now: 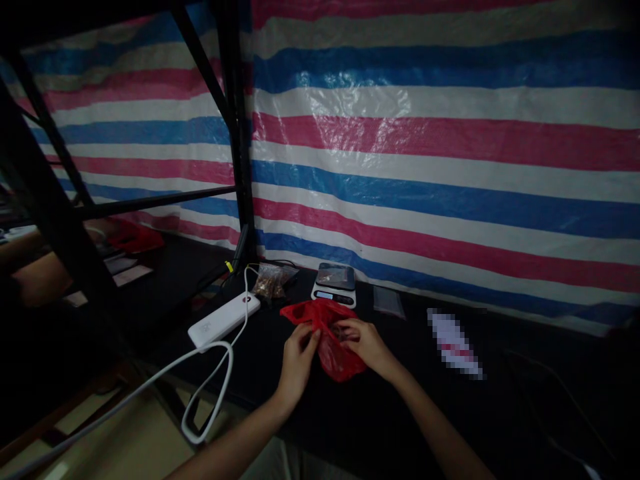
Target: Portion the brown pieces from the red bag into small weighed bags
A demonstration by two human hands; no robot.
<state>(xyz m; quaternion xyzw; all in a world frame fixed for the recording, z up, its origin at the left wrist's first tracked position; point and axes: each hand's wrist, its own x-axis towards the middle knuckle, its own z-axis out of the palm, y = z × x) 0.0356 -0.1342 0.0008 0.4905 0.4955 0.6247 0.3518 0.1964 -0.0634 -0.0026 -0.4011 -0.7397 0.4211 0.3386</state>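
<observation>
Grasped from both sides just above the black-covered table point(430, 407): a crumpled translucent red plastic bag point(334, 357), its long axis slanting from far left to near right, pinched by the left hand point(299, 363), its lower end nearer the curled, gripping right hand point(363, 343).
</observation>
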